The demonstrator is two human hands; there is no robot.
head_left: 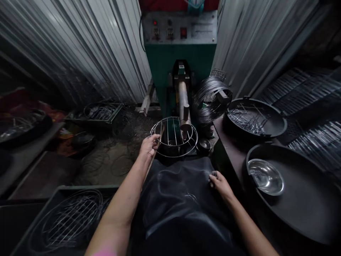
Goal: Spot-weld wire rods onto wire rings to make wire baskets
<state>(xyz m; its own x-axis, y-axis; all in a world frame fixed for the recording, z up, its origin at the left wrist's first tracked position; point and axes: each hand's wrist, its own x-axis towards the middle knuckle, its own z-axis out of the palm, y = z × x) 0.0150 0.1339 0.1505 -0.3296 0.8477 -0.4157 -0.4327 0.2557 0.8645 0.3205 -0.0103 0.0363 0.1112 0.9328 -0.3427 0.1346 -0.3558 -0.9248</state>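
Corrugated metal walls [112, 42] rise beyond your hands, on either side of a green machine [181, 52] with a red light lit on its panel. Your left hand [150, 146] is closed, thumb and fingers pinching the near left rim of a round wire rack [174, 145], which sits ahead of and between your hands, around the lower end of the machine's metal arm [183, 101]. Your right hand [220, 182] rests at the edge of the dark apron [173, 185] over your lap, fingers curled; you cannot tell whether it holds anything. Small wire pieces [191, 196] lie on the apron between your hands. Ahead of your right hand is a wire coil [210, 99]; to its right, a table [229, 138] carries a pan of wire pieces [277, 122] and a larger pan [301, 199] holding a shiny bowl [270, 177]. Below your left hand, more wire racks [73, 217] fill a bin [57, 192].
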